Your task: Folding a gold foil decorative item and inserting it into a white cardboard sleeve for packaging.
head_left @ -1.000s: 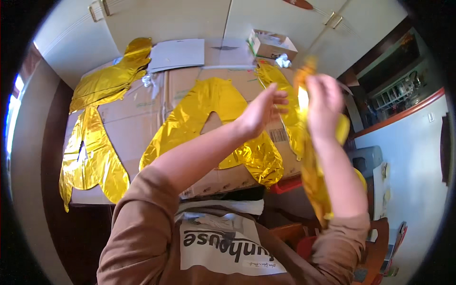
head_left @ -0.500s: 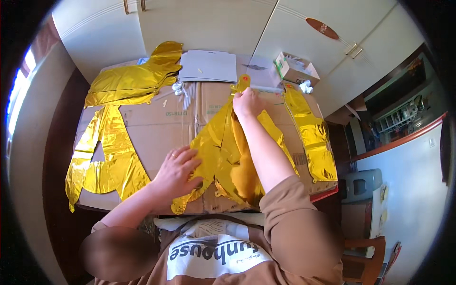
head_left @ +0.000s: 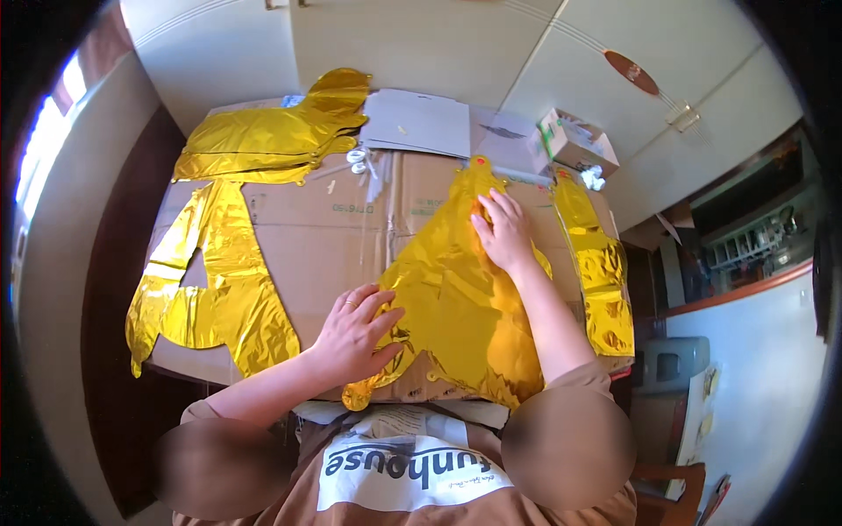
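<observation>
A gold foil balloon (head_left: 447, 289), flat and without air, lies in front of me on the cardboard. Its narrow top points away from me and its lower edge reaches the near side of the table. My left hand (head_left: 358, 329), fingers spread, rests on its left edge; a ring shows on one finger. Upon the upper right part of the foil lies my right hand (head_left: 504, 230), its fingers stretched out flat. Neither hand grips anything. To the left is a flat gold balloon shaped like the letter A (head_left: 215, 302).
Several folded gold foil balloons (head_left: 254, 145) are stacked at the back left. A narrow gold balloon (head_left: 603, 294) lies at the right edge. White sheets (head_left: 417, 123), white ribbon rolls with clear straws (head_left: 360, 159), and a small box (head_left: 576, 140) beside crumpled tissue (head_left: 594, 178) line the back.
My right hand has let go of the balloon's top and come down flat on it. The foil now lies smoother and wider. The whole view has shifted slightly.
</observation>
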A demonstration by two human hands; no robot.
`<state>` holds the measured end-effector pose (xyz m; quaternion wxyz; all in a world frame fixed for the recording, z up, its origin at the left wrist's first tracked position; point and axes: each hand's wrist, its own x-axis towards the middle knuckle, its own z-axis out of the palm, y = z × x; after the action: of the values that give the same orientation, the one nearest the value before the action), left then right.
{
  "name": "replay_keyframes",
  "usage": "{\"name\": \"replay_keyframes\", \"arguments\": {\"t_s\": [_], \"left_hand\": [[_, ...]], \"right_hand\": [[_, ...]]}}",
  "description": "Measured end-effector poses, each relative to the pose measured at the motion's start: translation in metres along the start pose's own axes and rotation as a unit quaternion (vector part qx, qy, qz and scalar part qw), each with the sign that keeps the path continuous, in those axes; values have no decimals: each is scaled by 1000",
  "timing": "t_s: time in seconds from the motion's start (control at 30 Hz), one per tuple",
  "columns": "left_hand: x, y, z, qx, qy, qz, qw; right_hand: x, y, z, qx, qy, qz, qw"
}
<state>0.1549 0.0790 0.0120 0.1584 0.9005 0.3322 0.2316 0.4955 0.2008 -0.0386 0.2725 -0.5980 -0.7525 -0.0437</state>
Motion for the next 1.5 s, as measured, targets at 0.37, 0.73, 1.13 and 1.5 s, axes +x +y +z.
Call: {"name": "replay_keyframes", "arguments": {"t_s": [0.37, 0.73, 1.13, 1.5], "left_hand": [[110, -155, -72, 50, 139, -116, 982], [231, -299, -44, 261, -36, -36, 964], [228, -295, -69, -98, 88, -318, 939], [219, -292, -62, -74, 222, -256, 938]], "right_hand": [[0, -10, -10, 66, 38, 34, 997], [18, -35, -15, 35, -7, -14, 999], [70, -60, -27, 31, 40, -71, 996], [211, -108, 71, 128, -103, -53, 985]]}}
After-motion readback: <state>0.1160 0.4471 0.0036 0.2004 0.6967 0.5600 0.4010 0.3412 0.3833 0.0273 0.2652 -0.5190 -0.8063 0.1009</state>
